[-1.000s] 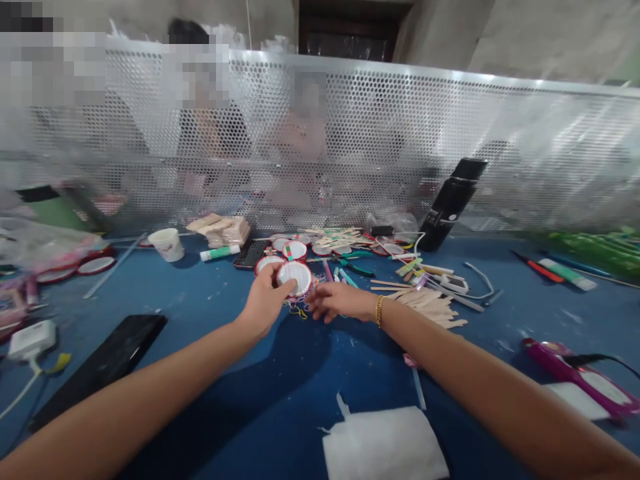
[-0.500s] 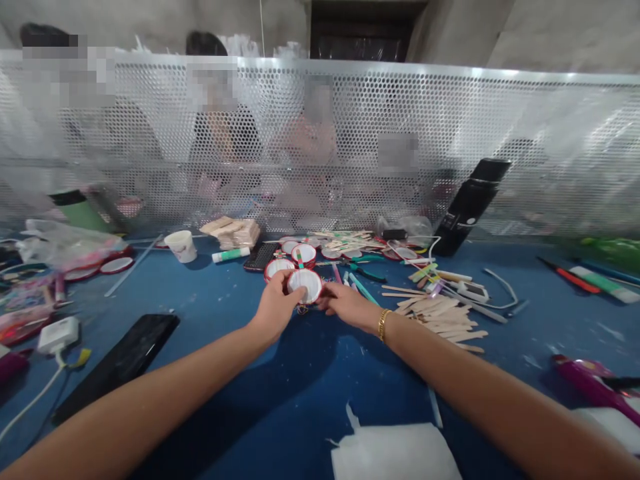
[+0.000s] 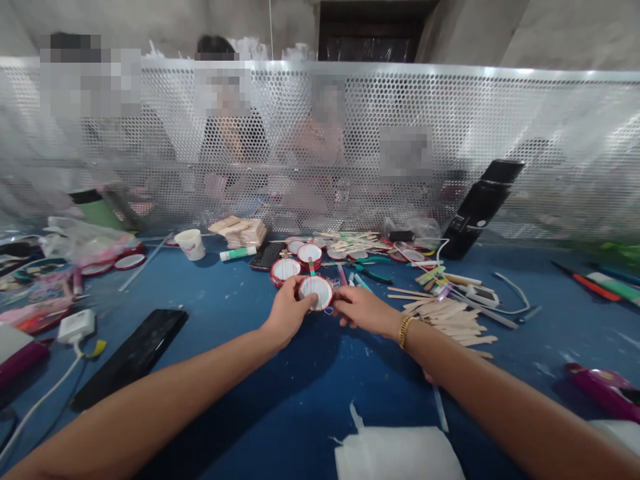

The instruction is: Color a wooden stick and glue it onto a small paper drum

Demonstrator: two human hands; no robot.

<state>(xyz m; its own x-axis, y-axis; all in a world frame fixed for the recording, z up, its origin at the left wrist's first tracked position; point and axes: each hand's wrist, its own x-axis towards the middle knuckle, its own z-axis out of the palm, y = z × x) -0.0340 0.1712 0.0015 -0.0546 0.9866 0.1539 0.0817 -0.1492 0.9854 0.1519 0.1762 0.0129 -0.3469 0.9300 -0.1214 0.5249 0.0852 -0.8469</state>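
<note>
A round white disc with a red rim (image 3: 317,293) is gripped at its left edge by my left hand (image 3: 286,312), the thumb across its face. A short stick with green and red marks (image 3: 311,265) stands at the disc's upper edge. My right hand (image 3: 364,309), with a gold bracelet (image 3: 405,331) at the wrist, has its fingers pinched at the disc's right rim. What sits between those fingertips is too small to make out. Just behind lie similar red-rimmed discs (image 3: 285,269), some stacked.
Wooden craft sticks (image 3: 453,319) lie right of my hands. Behind are pliers (image 3: 375,271), a glue stick (image 3: 238,253), a paper cup (image 3: 191,245) and a black bottle (image 3: 483,210). A phone (image 3: 133,357) lies left, white cloth (image 3: 397,453) in front. People sit beyond the perforated metal divider (image 3: 350,107).
The view has shifted slightly, so the scene sits further right. My hands and the disc appear a little lower and nearer. Both hands keep much the same hold.
</note>
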